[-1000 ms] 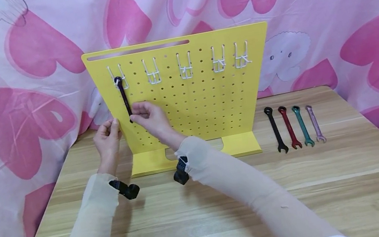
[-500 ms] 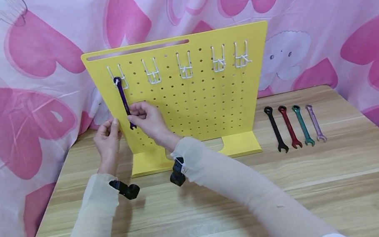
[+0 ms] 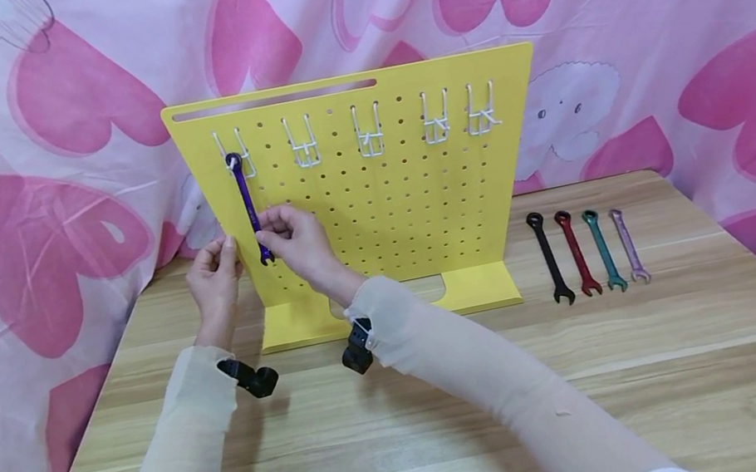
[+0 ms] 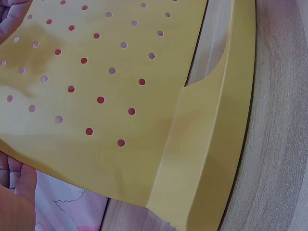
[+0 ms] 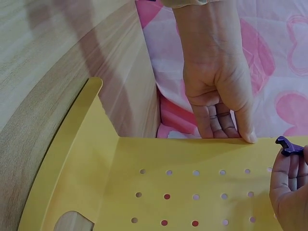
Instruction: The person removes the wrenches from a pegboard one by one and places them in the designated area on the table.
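A purple combination wrench [image 3: 246, 200] hangs by its ring end on the leftmost white hook [image 3: 246, 158] of a yellow pegboard [image 3: 375, 219]. Near its open end, my right hand [image 3: 303, 241] pinches the wrench between thumb and fingers. The right wrist view shows the wrench's open jaw end [image 5: 288, 146] sticking out past the fingers. My left hand [image 3: 214, 277] grips the board's left edge, thumb in front and fingers behind it, as the right wrist view also shows. In the left wrist view only part of the left hand [image 4: 19, 192] appears, at the lower left.
Right of the board, a black wrench [image 3: 549, 256], a red wrench [image 3: 577, 251], a teal wrench [image 3: 603, 247] and a light purple wrench [image 3: 629, 246] lie in a row on the wooden table [image 3: 675, 369]. Several more white hooks [image 3: 371, 140] line the board. A pink heart-patterned curtain [image 3: 115, 80] hangs behind.
The wrench's lower end has swung down and slightly toward the board's middle, its open end coming into sight below my right hand. My left hand stays on the board's edge.
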Available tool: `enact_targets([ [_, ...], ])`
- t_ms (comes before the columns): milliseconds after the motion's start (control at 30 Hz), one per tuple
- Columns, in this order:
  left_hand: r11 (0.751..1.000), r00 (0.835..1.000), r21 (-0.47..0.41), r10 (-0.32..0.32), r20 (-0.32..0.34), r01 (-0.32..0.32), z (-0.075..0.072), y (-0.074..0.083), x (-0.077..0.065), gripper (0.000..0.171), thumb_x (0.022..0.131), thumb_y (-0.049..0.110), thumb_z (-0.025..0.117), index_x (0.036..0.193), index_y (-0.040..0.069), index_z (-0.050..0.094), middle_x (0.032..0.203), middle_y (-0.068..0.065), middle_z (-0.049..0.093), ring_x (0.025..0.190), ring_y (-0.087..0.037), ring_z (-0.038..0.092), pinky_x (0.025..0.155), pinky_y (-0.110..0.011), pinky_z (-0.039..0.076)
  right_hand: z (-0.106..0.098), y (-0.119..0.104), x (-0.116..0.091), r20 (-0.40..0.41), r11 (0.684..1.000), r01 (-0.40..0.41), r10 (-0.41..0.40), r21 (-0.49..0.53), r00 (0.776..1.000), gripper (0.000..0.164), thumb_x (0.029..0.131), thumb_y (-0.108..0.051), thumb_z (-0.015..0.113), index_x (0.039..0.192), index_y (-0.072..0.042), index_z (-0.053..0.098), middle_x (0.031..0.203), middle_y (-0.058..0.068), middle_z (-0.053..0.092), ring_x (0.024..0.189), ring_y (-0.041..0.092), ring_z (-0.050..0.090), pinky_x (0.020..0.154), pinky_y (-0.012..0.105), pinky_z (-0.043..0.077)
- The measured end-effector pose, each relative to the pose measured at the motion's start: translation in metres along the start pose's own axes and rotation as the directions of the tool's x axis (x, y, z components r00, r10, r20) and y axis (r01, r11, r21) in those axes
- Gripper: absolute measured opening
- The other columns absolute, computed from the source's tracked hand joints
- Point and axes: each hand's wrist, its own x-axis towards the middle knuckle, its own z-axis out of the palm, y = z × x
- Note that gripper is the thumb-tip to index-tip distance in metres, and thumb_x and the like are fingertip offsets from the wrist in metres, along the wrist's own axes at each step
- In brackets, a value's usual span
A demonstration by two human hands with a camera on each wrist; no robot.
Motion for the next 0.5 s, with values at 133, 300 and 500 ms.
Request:
enact_targets([
  [133, 1.000, 1.000, 0.012, -0.005, -0.002, 0.005, 0.000, 0.001, 0.000, 0.007, 0.087, 0.025, 0.066, 0.086, 0.019, 0.063, 0.080, 0.006, 0.060, 0.075, -0.005, 0.057, 0.068, -0.011, 0.052, -0.001, -0.002, -0.003, 0.020, 0.999, -0.016, 0.015, 0.028, 1.000, 0.017, 0.088, 0.000, 0.063, 0.104, 0.003, 0.063, 0.094, 0.016, 0.065, 0.072, 0.006, 0.056, 0.066, 0.019, 0.054],
  [300, 1.000, 1.000, 0.016, -0.015, -0.008, 0.015, 0.000, 0.001, 0.000, 0.007, 0.088, 0.025, 0.066, 0.087, 0.018, 0.064, 0.080, 0.006, 0.060, 0.075, -0.005, 0.057, 0.068, -0.011, 0.052, -0.003, -0.005, -0.007, 0.048, 0.998, -0.040, 0.037, 0.058, 0.998, 0.015, 0.088, -0.001, 0.062, 0.103, 0.002, 0.063, 0.092, 0.015, 0.066, 0.071, 0.008, 0.058, 0.066, 0.023, 0.056],
  [500, 1.000, 1.000, 0.015, -0.012, -0.002, 0.012, 0.000, 0.001, -0.001, 0.006, 0.088, 0.025, 0.065, 0.087, 0.019, 0.063, 0.081, 0.006, 0.060, 0.075, -0.005, 0.057, 0.068, -0.011, 0.052, -0.005, -0.008, -0.013, 0.075, 0.996, -0.045, 0.039, 0.078, 0.996, 0.017, 0.088, -0.001, 0.062, 0.104, 0.004, 0.062, 0.094, 0.017, 0.065, 0.071, 0.009, 0.058, 0.068, 0.024, 0.057],
])
